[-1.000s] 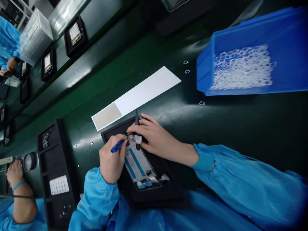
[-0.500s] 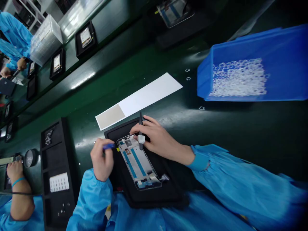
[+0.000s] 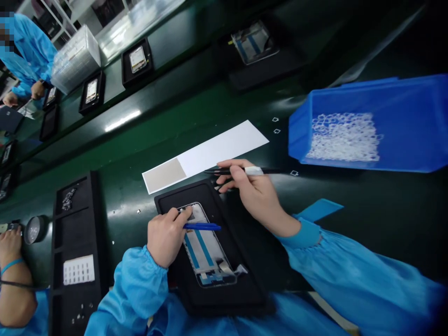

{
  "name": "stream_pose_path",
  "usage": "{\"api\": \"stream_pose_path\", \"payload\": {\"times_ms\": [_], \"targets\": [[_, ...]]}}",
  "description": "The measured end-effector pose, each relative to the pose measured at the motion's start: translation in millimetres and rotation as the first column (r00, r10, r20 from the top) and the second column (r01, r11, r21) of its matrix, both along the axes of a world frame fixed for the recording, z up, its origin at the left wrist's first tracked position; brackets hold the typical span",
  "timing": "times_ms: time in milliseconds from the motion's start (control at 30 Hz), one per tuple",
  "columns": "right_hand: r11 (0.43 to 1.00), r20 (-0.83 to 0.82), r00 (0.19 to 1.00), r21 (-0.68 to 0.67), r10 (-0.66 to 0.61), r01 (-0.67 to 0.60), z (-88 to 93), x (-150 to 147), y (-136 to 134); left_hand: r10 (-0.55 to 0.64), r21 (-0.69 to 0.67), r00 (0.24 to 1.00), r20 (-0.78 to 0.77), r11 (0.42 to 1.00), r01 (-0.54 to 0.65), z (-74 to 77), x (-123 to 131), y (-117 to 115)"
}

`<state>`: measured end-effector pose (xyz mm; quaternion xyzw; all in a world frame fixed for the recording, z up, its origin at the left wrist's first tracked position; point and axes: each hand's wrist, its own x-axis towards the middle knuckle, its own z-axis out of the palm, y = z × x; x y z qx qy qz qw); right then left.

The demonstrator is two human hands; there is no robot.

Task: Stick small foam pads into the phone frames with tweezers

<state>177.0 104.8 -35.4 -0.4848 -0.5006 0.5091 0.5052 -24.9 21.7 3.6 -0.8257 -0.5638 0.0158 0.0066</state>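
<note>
A phone frame (image 3: 206, 249) with blue strips lies in a black tray (image 3: 241, 284) in front of me. My left hand (image 3: 165, 235) is closed around a blue pen-like tool (image 3: 202, 227), and its fingertips press on the top end of the phone frame. My right hand (image 3: 252, 189) is lifted off the tray, to its right. It pinches black tweezers (image 3: 245, 171) wrapped with white tape, lying level and pointing left towards the white sheet (image 3: 217, 147).
A blue bin (image 3: 371, 126) of small clear parts stands at the right. A black compartment tray (image 3: 75, 252) with screws sits at the left, beside a co-worker's arm (image 3: 12, 289). More black trays with phones (image 3: 138, 60) lie along the conveyor behind.
My right hand lifted the tweezers off the phone frame and swung them level to the right. My left hand moved back onto the frame's top end with the blue tool.
</note>
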Motion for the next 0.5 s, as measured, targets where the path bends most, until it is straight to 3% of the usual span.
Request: {"api": "stream_pose_path", "payload": {"times_ms": [100,200,300,367,500], "targets": [[0.999,0.013,0.999,0.005,0.037,-0.037,2.6,0,19,0.041,-0.087,0.996,0.074,0.996,-0.035,6.0,-4,12],[0.994,0.079,0.992,0.024,0.102,-0.104,5.4,-8,44,0.135,-0.077,0.981,0.142,0.989,-0.125,8.4,-6,41],[0.992,0.159,0.98,0.023,0.119,-0.124,6.0,-25,68,0.229,-0.062,0.97,0.077,0.973,-0.224,6.8,-6,78],[0.992,0.207,0.972,0.029,0.111,-0.119,4.0,-38,79,0.218,-0.117,0.976,0.007,0.97,-0.215,4.4,-6,96],[0.996,0.263,0.964,0.061,0.046,-0.064,-4.3,-54,90,0.167,-0.223,0.984,-0.066,0.958,-0.178,0.2,-6,103]]}}
